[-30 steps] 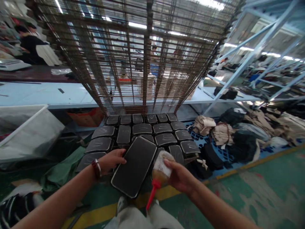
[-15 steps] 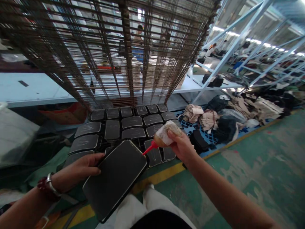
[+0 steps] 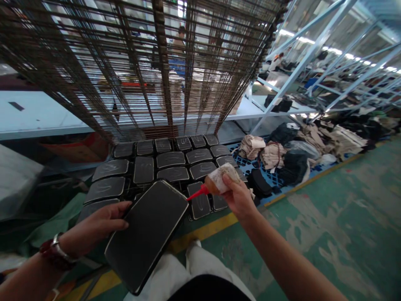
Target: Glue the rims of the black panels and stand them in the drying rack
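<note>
My left hand (image 3: 105, 223) grips the left edge of a flat black panel (image 3: 148, 234) with rounded corners and a pale line along its rim. The panel is tilted in front of my lap. In my right hand (image 3: 236, 192) is a squeeze bottle (image 3: 219, 179) with a stained whitish wrap and amber contents. Its red nozzle tip meets the panel's upper right corner, or is very near it. Behind the panel lie several rows of similar dark panels (image 3: 171, 159), many with pale squiggles on their faces.
A wire mesh rack (image 3: 166, 62) leans up behind the rows of panels. Beige cloth bundles (image 3: 272, 154) and black pieces sit on a blue pallet (image 3: 242, 161) to the right. Farther off, a blue metal frame (image 3: 291, 79) rises by a green floor (image 3: 328, 217) with a yellow line.
The view has shifted slightly, and both hands with the panel appear a little further left. The nozzle stays at the same corner of the panel. Both grips are unchanged.
</note>
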Available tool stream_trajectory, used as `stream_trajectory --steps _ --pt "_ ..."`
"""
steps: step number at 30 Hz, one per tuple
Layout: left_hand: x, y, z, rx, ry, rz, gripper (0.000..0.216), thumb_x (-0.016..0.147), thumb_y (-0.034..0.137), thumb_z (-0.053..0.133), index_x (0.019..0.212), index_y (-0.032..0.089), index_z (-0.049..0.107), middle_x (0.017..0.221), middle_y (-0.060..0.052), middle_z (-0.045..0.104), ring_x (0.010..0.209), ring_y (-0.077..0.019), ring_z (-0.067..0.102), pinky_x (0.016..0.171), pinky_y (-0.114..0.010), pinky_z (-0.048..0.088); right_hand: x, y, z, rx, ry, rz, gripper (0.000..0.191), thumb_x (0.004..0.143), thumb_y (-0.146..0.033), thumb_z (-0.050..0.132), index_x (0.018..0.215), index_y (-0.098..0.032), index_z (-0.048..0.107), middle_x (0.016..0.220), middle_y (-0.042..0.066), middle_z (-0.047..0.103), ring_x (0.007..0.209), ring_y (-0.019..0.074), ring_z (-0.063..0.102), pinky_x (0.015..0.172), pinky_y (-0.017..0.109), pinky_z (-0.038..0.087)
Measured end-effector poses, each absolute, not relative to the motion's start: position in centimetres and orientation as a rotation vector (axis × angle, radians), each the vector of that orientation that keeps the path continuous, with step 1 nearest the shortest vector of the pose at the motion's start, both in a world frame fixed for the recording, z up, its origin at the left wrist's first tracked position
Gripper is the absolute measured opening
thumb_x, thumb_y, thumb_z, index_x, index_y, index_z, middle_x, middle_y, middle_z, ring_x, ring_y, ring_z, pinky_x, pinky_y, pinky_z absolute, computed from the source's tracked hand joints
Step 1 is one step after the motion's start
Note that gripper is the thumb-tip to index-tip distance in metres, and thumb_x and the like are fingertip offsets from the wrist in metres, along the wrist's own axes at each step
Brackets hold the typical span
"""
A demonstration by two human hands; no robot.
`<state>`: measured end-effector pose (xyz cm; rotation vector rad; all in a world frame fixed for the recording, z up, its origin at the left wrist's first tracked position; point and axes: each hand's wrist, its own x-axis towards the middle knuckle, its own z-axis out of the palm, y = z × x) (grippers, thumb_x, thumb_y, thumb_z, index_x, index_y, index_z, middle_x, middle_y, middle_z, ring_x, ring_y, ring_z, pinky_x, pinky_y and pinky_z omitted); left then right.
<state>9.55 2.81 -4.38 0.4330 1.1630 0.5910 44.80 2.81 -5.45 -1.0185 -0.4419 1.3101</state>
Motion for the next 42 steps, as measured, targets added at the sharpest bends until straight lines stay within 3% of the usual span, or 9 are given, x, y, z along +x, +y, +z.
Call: stream_trajectory --steps 10,14,17,27,34,42 --pt "10.1 3.3 -4.8 0.420 1.130 0.582 0.050 0.063 -0.017 0.064 0.105 0.010 0.071 0.094 -0.017 0.078 0.076 -0.0361 0.075 0.066 -0.051 0.061 43.9 2.5 -6.7 -1.033 -0.302 1.308 0.040 0.059 -0.029 0.092 0.091 -0.018 0.071 0.087 0.002 0.074 0.075 0.0184 0.069 0.063 0.028 0.059" --pt "10.3 3.7 -4.6 0.596 1.070 0.465 0.045 0.065 0.005 0.079 0.109 0.011 0.069 0.103 -0.018 0.078 0.084 -0.0340 0.075 0.073 -0.045 0.061 43.3 2.1 -6.8 -1.029 -0.311 1.328 0.041 0.058 -0.029 0.093 0.091 -0.018 0.071 0.086 0.002 0.074 0.076 0.0190 0.068 0.063 0.028 0.059" --pt "10.5 3.9 -4.4 0.646 1.047 0.424 0.049 0.069 0.017 0.079 0.116 0.013 0.065 0.107 -0.017 0.077 0.088 -0.0304 0.075 0.078 -0.042 0.061 42.8 1.7 -6.9 -1.040 -0.307 1.356 0.042 0.058 -0.030 0.093 0.091 -0.018 0.071 0.085 0.002 0.074 0.075 0.0189 0.068 0.063 0.028 0.059" --pt "11.2 4.2 -5.3 0.532 1.103 0.484 0.057 0.069 0.011 0.074 0.123 0.007 0.057 0.106 -0.020 0.076 0.086 -0.0304 0.075 0.081 -0.047 0.060 41.4 -0.3 -7.1 -1.046 -0.415 1.383 0.034 0.064 -0.032 0.090 0.090 -0.019 0.071 0.082 0.000 0.071 0.072 0.0150 0.064 0.065 0.023 0.055" --pt "11.2 4.3 -6.0 0.520 1.173 0.557 0.045 0.067 0.006 0.071 0.111 0.006 0.062 0.094 -0.018 0.078 0.074 -0.0267 0.075 0.069 -0.040 0.062 41.0 -1.6 -6.7 -1.016 -0.502 1.441 0.040 0.069 -0.033 0.087 0.101 -0.020 0.068 0.096 0.006 0.073 0.089 0.0227 0.067 0.085 0.036 0.055" --pt "11.2 4.4 -6.6 0.364 1.337 0.739 0.040 0.064 -0.001 0.066 0.102 0.012 0.065 0.078 -0.007 0.076 0.062 -0.0210 0.072 0.060 -0.036 0.063 40.6 -2.8 -5.6 -0.941 -0.610 1.448 0.041 0.071 -0.032 0.084 0.107 -0.022 0.067 0.102 0.008 0.075 0.093 0.0269 0.069 0.088 0.042 0.054"
